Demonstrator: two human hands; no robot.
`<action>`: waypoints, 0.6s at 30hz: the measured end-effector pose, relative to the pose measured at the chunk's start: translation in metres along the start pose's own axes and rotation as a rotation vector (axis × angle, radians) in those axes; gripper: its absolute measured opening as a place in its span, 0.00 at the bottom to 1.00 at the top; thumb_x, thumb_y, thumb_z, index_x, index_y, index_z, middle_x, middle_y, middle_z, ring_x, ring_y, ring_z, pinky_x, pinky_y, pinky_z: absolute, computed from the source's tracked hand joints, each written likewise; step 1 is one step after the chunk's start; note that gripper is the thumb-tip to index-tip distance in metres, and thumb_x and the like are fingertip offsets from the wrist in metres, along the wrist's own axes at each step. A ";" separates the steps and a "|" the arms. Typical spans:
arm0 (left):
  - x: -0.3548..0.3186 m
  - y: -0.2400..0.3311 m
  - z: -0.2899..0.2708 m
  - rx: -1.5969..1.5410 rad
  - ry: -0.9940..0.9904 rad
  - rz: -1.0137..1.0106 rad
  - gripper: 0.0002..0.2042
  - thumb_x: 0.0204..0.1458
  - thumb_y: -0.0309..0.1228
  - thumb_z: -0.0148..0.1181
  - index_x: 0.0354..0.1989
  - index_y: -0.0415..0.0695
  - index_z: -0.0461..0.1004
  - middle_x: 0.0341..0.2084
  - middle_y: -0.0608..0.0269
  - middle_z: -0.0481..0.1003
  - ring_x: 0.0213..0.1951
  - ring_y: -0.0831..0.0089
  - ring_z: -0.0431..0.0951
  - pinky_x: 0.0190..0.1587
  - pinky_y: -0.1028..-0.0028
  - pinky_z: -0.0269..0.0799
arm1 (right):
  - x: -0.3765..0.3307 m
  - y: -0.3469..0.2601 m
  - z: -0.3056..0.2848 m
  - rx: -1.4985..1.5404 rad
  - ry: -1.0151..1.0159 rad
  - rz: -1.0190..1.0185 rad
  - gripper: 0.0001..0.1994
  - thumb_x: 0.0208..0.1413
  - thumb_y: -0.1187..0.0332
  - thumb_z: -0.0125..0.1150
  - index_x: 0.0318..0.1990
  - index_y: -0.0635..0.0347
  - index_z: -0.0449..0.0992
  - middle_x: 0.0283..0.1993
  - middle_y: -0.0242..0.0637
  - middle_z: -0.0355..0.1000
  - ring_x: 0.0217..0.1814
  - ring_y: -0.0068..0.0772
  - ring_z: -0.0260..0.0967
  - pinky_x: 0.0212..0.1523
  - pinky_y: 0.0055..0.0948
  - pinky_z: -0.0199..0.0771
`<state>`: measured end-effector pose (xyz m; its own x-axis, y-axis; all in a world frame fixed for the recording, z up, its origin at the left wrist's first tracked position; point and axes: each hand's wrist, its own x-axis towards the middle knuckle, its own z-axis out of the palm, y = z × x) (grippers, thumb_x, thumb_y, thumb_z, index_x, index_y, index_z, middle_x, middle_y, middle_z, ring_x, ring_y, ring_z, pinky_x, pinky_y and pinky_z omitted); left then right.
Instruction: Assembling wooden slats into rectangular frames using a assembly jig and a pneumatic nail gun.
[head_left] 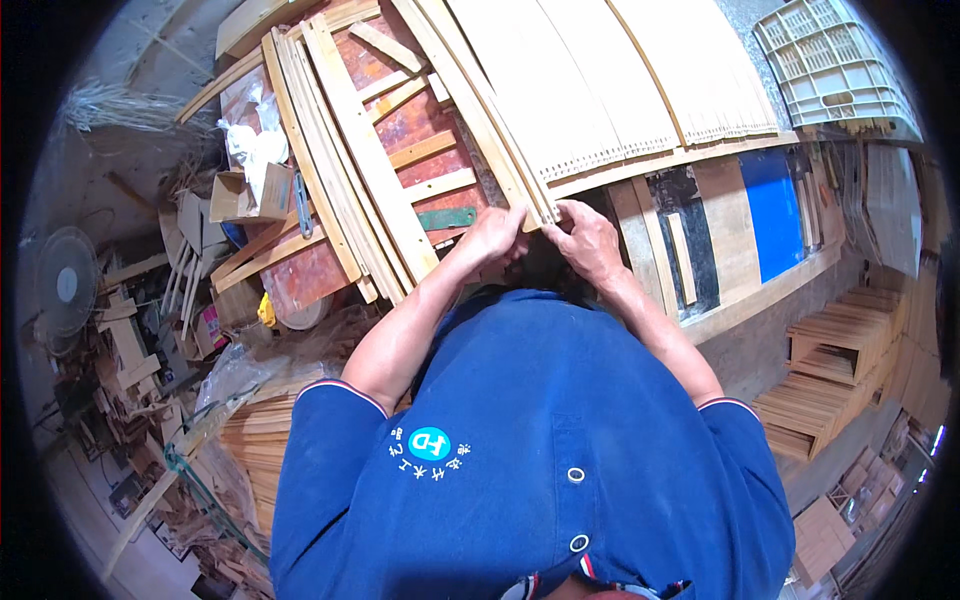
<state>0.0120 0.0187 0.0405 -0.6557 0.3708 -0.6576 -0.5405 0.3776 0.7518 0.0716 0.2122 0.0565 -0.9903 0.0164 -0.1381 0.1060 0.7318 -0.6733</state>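
Long pale wooden strips (488, 115) lie side by side and run away from me across the bench, their near ends close to my body. At those ends my left hand (497, 235) is closed, with thumb and fingers on the left side of the strips. Opposite it, my right hand (590, 242) pinches the right side of the same ends. The undersides of both hands and some fingertips are hidden. Just left of my left hand lies a flat green piece (447, 218) with holes, on a red board (430, 130).
Rows of thin pale slats (600, 80) cover the bench at the far right, beside a white plastic crate (835, 65). More wooden strips (345, 150) lie to the left, near a cardboard box (240, 198). A blue panel (770, 215) sits below the slats. Stacked wooden frames (840, 350) stand lower right.
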 end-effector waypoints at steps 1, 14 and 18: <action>-0.001 -0.009 0.000 0.064 -0.040 -0.078 0.33 0.65 0.56 0.42 0.38 0.33 0.78 0.26 0.55 0.80 0.24 0.71 0.80 0.25 0.70 0.77 | -0.005 0.004 0.001 0.082 -0.001 -0.002 0.20 0.54 0.56 0.68 0.50 0.58 0.79 0.44 0.47 0.78 0.45 0.47 0.78 0.44 0.43 0.78; 0.002 0.005 -0.011 0.115 0.114 -0.051 0.21 0.59 0.47 0.63 0.35 0.36 0.78 0.27 0.54 0.81 0.23 0.72 0.81 0.21 0.73 0.76 | -0.002 0.025 0.000 0.086 -0.098 -0.077 0.26 0.53 0.57 0.69 0.57 0.61 0.76 0.48 0.46 0.77 0.45 0.46 0.78 0.47 0.40 0.79; -0.003 0.001 -0.021 0.063 -0.009 -0.092 0.19 0.59 0.44 0.58 0.33 0.36 0.79 0.24 0.55 0.81 0.20 0.73 0.78 0.21 0.73 0.75 | -0.009 0.040 -0.010 0.293 -0.163 0.113 0.29 0.53 0.58 0.70 0.60 0.65 0.74 0.51 0.49 0.78 0.50 0.42 0.78 0.52 0.37 0.78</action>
<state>0.0023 -0.0003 0.0446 -0.5998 0.3401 -0.7243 -0.5638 0.4626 0.6842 0.0837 0.2479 0.0380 -0.9460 -0.0404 -0.3215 0.2584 0.5045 -0.8238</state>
